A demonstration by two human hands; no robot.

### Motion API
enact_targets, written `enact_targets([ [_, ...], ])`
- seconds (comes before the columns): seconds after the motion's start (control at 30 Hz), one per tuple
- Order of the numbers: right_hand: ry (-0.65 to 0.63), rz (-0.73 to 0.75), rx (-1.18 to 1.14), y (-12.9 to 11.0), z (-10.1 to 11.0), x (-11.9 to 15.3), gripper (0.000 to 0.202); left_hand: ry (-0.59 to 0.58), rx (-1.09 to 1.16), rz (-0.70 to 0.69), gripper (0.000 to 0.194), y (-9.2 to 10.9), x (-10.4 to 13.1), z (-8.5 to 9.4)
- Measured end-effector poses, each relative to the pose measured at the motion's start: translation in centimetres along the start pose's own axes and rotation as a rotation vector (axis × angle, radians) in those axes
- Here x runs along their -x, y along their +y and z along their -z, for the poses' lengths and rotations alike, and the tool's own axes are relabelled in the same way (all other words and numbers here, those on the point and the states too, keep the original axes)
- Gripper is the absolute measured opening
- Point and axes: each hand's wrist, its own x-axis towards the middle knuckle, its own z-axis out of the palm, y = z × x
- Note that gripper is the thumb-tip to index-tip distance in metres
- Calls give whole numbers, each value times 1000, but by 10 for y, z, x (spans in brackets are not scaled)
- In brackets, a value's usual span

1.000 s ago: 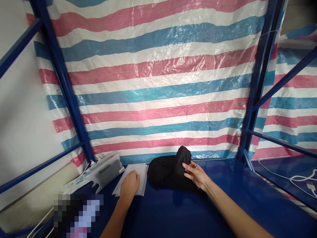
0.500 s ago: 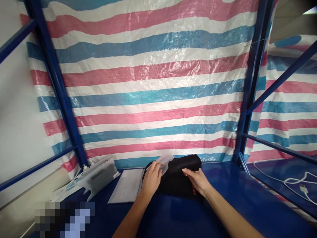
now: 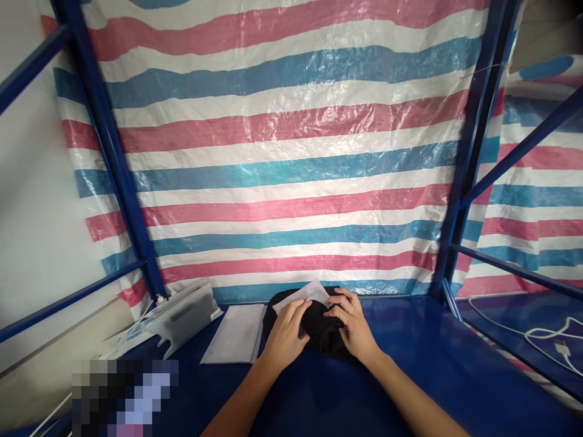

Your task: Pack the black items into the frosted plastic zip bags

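A bundle of black cloth, rolled up with its spiral end toward me, lies on the blue surface. My left hand is closed on the left side of the roll, thumb and fingers pressed to it. On the other side, my right hand grips the cloth with bent fingers. Behind the roll rests a pale, semi-clear plastic sheet or bag, its lower part hidden by the cloth and my left fingers. More black cloth shows around the sheet's left edge.
A flat white packet lies left of the bundle. Farther left, a grey translucent pouch leans by the blue frame post. A striped plastic sheet hangs behind. At right are a blue rail and a white cable.
The black roll has been turned and drawn nearer, so its end shows and the red lettering is out of sight. My right hand has shifted left, and the pale sheet now lies behind the roll.
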Motion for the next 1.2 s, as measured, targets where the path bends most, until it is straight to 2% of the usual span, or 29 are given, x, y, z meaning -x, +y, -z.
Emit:
enact_targets([
  [0.07, 10, 4, 4, 2, 0, 0, 26, -58, -1, -69, 81, 6, 0, 5],
  [0.17, -33, -22, -110, 5, 2, -2, 15, -135, 68, -141, 90, 14, 1, 16],
  [0.27, -21, -117, -260, 9, 3, -4, 4, -124, 139, -109, 105, 12, 0, 24],
  [0.43, 6, -275, -425, 9, -4, 1, 21, -148, 187, -9, 99, 4, -2, 23],
  [0.6, 30, -371, -544, 3, -10, 2, 52, -161, 240, -13, 133, 2, -1, 25],
  [0.63, 48, -407, -566, 2, -9, 1, 57, -137, 235, -13, 131, 0, 0, 26],
  [0.7, 62, -473, -589, 0, -7, -1, 64, -77, 219, -7, 110, -3, 1, 26],
  [0.77, 50, -486, -596, -2, -5, -3, 63, -40, 221, -10, 91, -5, 1, 25],
  [0.93, -21, -372, -587, -5, -11, 1, 52, -32, 297, -34, 85, 1, 2, 20],
  [1.03, -6, -387, -485, -3, -15, 2, 49, 10, 261, -9, 78, -2, 2, 20],
  [1.13, 71, -385, -327, -2, -8, -1, 67, 56, 160, 24, 70, -12, 1, 25],
  [1.2, 22, -312, -254, -2, 3, -5, 84, 55, 75, 40, 67, -19, 0, 29],
])
